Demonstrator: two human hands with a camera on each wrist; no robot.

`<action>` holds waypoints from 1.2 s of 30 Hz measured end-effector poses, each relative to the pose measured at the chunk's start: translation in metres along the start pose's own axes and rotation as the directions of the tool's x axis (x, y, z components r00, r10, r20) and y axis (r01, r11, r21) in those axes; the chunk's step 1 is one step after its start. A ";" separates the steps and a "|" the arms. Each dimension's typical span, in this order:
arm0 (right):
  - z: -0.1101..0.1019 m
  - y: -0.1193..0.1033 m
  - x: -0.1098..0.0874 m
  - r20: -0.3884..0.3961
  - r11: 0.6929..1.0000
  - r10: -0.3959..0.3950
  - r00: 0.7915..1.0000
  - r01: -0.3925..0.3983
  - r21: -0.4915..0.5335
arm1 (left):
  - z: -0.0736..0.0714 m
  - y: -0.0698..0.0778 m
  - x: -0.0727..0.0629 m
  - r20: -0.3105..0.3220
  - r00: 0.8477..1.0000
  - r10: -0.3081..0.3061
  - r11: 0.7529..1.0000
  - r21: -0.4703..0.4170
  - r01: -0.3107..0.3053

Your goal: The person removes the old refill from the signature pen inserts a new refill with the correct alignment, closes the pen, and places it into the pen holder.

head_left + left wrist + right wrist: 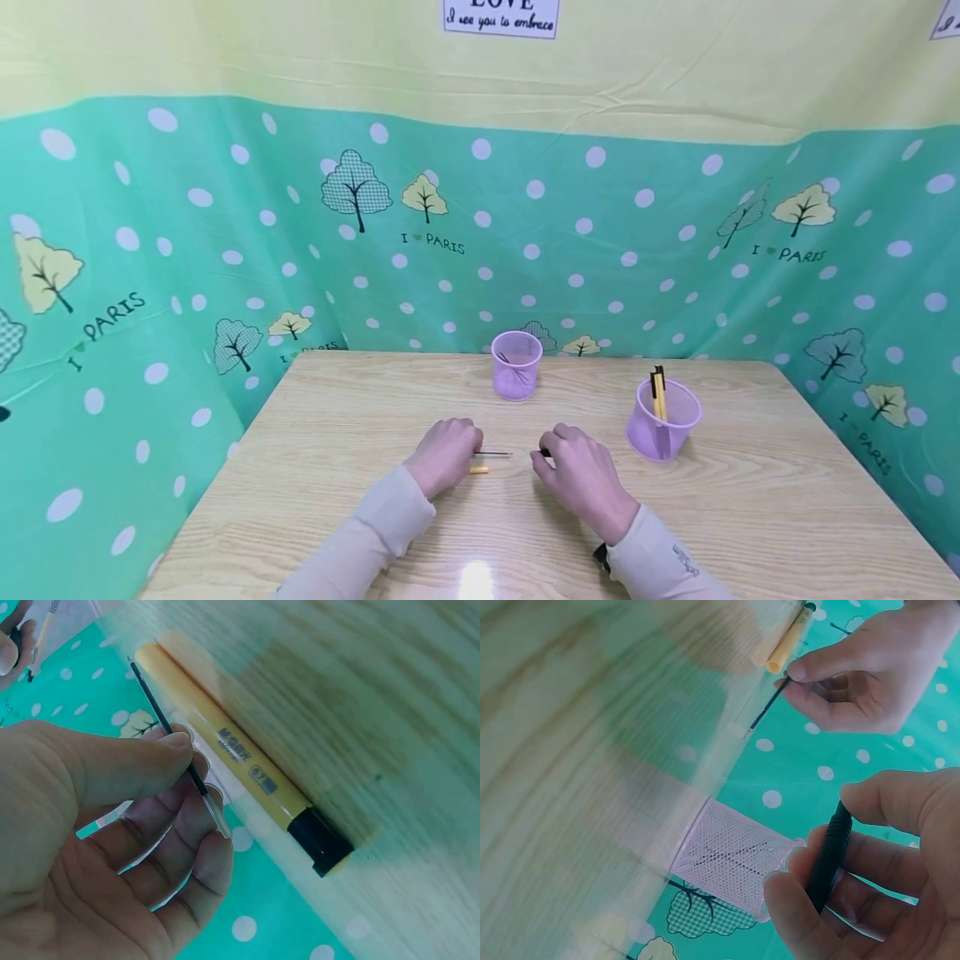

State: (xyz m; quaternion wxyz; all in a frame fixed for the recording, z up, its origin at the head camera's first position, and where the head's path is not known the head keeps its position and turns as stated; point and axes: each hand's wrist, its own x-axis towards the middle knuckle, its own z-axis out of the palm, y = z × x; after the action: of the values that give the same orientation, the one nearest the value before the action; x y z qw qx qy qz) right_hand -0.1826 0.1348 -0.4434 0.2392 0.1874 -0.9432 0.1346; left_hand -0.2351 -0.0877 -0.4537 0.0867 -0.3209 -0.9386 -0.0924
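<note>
My left hand (pixel 446 457) pinches a thin pen refill (pixel 159 709) between thumb and fingers, its dark ink and metal tip pointing away from the palm. Beside that hand a yellow pen barrel (pixel 229 739) with a black end lies on the table (pixel 360 400). In the right wrist view, a short black ribbed pen grip (pixel 832 851) is held between the thumb and fingers of my right hand (pixel 583 473). The two hands are apart, with the refill's tip pointing toward the right hand in the head view.
A purple mesh cup (pixel 514 385) holding several thin dark refills stands at the back middle. Another purple cup (pixel 647 433) with yellow-and-black pens (pixel 659 395) stands right of my right hand. A polka-dot cloth (pixel 555 258) hangs behind the table.
</note>
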 end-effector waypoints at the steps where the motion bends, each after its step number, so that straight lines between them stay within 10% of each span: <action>1: 0.000 0.000 0.000 -0.001 1.000 0.000 1.000 0.000 0.000 | 0.001 0.000 0.000 0.001 1.000 0.004 1.000 0.000 -0.004; 36: 0.001 -0.002 -0.001 -0.008 1.000 -0.003 1.000 0.004 0.007 | 0.004 -0.002 0.007 0.052 0.998 -0.045 0.998 -0.042 0.047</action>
State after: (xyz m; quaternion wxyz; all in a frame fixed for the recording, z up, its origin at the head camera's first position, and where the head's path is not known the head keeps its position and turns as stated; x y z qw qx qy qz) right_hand -0.1813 0.1334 -0.4446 0.2427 0.1894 -0.9413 0.1385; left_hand -0.2421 -0.0848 -0.4562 0.0537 -0.3032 -0.9455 -0.1062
